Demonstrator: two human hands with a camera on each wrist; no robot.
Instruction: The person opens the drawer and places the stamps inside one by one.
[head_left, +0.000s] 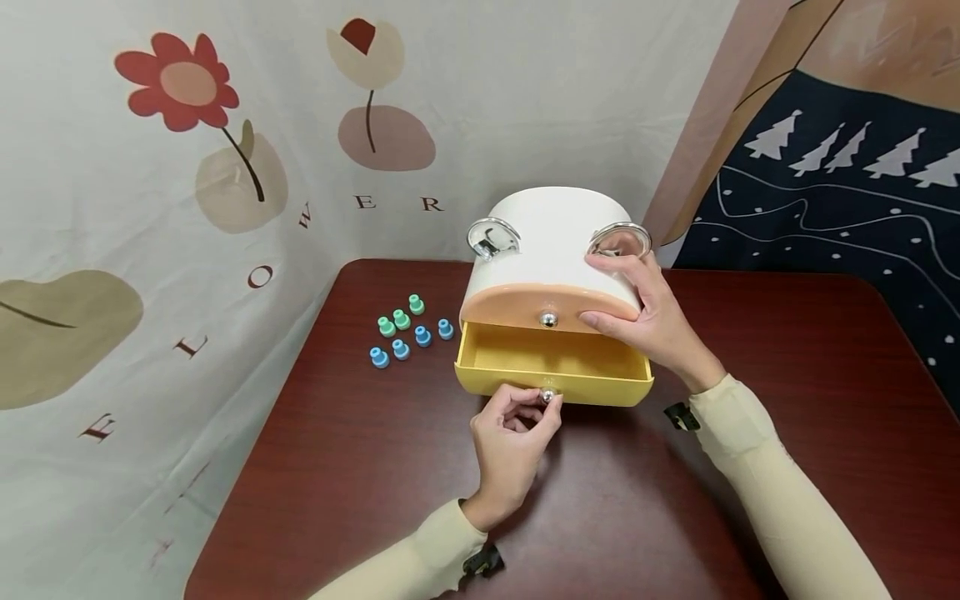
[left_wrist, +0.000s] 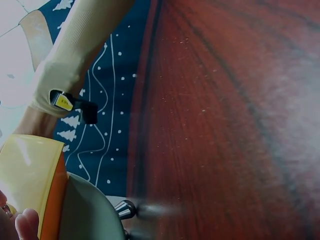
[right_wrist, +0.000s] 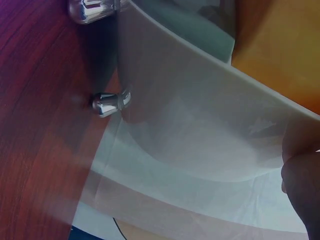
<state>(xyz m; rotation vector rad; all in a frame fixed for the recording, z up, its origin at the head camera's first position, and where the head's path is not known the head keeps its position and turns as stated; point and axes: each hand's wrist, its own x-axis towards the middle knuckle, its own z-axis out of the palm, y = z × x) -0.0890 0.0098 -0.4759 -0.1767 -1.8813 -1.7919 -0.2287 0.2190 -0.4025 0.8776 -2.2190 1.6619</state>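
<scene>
Yellow drawer (head_left: 555, 367) sits pulled partway out of the little white cabinet (head_left: 551, 242) at the back middle of the tabletop (head_left: 375, 467). Your left hand (head_left: 513, 433) has its grip pinching the drawer's silver knob (head_left: 548, 395), while your right hand (head_left: 648, 312) lies flat-fingered on the cabinet. I'd pull straight along the slide and press down with the right so the cabinet doesn't skid.

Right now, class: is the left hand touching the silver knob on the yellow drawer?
Touching. The head view shows the left hand pinching the silver knob of the yellow drawer.
</scene>
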